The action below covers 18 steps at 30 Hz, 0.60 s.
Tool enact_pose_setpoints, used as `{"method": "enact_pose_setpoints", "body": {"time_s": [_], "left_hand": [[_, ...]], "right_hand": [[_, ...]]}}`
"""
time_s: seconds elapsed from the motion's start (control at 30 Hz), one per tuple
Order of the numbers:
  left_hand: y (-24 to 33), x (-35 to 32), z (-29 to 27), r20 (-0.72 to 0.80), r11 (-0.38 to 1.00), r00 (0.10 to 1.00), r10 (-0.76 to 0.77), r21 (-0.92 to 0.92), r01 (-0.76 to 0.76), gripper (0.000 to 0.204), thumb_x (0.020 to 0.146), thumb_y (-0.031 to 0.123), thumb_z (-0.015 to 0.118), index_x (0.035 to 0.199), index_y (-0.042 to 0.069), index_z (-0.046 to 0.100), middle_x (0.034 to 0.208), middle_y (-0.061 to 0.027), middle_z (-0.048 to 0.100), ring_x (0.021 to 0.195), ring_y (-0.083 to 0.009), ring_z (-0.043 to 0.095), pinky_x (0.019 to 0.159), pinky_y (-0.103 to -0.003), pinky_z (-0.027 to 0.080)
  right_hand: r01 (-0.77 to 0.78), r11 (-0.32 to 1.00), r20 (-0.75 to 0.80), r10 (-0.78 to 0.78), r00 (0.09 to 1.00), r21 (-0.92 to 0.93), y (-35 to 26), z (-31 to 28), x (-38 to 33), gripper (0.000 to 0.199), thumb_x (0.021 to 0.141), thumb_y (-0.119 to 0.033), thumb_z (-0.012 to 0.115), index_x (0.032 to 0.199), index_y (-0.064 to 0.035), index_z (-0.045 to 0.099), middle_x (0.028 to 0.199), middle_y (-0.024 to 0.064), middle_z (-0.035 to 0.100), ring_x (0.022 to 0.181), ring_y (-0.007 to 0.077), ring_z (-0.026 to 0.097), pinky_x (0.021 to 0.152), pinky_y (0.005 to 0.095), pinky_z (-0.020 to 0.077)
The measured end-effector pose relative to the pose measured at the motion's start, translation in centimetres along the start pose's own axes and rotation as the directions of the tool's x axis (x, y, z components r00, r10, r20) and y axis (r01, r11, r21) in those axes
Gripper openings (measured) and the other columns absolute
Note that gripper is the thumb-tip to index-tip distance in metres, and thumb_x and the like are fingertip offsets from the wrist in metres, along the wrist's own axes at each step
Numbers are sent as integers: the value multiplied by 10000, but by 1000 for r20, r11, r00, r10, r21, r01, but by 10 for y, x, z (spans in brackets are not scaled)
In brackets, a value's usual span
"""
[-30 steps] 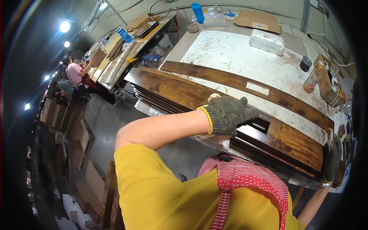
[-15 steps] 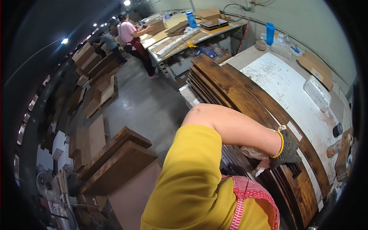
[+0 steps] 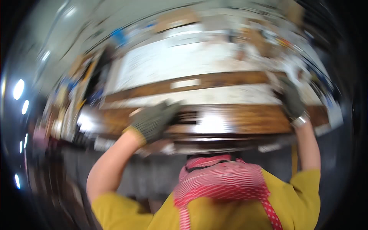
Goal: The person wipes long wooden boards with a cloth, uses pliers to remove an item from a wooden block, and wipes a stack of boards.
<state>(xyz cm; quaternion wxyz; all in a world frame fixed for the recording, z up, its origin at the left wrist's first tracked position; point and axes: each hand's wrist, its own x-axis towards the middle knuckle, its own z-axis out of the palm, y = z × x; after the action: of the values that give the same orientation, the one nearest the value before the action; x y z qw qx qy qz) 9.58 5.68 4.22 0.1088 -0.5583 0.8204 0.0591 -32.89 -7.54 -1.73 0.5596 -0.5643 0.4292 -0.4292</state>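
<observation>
My left hand [image 3: 155, 120], in a dark grey-green knitted glove with a yellow cuff, rests on the glossy brown-stained wooden board [image 3: 237, 119] in front of me. A pale rag [image 3: 165, 148] shows at its edges, bunched under the gloved palm. My right hand [image 3: 292, 97], gloved alike, is over the right end of the boards, close to a narrower stained board [image 3: 226, 79] lying farther back. Something pale is by its fingers, too smeared to name. Motion blur hides the right fingers. Dark slots or marks show on the near board beside my left hand.
A white stained work surface [image 3: 165, 63] stretches behind the boards. Along its back lie a cardboard piece [image 3: 176, 20] and a blue bottle [image 3: 119, 37]. Blurred clutter fills the right end. Another cluttered table [image 3: 73, 99] is at the left.
The view has swung right to face the bench squarely. My right hand has come into sight over the boards. My left hand remains on the near board with the rag.
</observation>
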Motion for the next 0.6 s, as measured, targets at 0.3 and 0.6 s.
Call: {"method": "enact_pose_setpoints", "body": {"time_s": [0.3,0.6], "left_hand": [[-3,-3,16,198,975,957,-210,-25,219,1023,587,372,875,1453,100,404,1435,-57,488,1351,-292,336,1117,-383,312],[-7,3,22,176,991,984,-26,136,2,987,543,360,911,1381,63,482,1376,-77,510,1294,-325,393,1097,-407,335]], "right_hand": [[-77,875,78,45,996,477,-8,-85,-44,331,864,-145,720,1156,-30,614,1101,144,647,998,302,638,904,375,513],[307,607,-93,-537,838,-733,-7,-124,-74,452,860,-237,721,1237,-33,578,1165,162,627,1080,312,606,960,376,480]]}}
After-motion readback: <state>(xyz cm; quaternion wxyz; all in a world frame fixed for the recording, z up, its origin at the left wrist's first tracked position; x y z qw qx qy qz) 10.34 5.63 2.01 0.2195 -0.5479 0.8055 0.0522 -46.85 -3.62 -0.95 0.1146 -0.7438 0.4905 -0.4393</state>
